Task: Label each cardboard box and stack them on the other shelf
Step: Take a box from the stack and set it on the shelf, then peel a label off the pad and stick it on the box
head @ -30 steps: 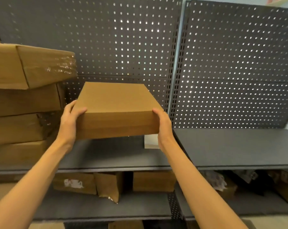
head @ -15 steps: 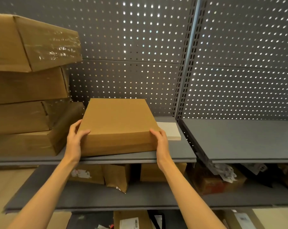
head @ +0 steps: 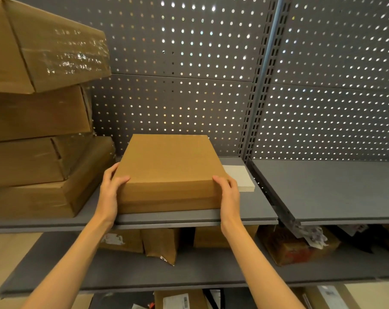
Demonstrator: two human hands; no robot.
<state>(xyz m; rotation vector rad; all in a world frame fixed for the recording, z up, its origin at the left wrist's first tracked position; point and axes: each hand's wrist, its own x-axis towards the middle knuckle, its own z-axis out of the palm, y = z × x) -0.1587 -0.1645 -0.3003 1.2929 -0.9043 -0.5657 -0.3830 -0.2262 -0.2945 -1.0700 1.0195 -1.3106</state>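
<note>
The box (head: 169, 168) is plain matt brown cardboard, smooth and unprinted. The stacked boxes (head: 42, 121) to its left are cardboard under glossy, crinkled clear wrap. The shelf (head: 265, 210) and perforated back panel (head: 178, 97) look like matt grey painted metal. A pale paper pad (head: 240, 178) looks matt.

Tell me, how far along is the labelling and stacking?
Done: nothing visibly; the right shelf holds no boxes. In hand: both hands, left and right, hold a plain box resting on the left shelf, no label visible. Left: the stack and this box.
</note>
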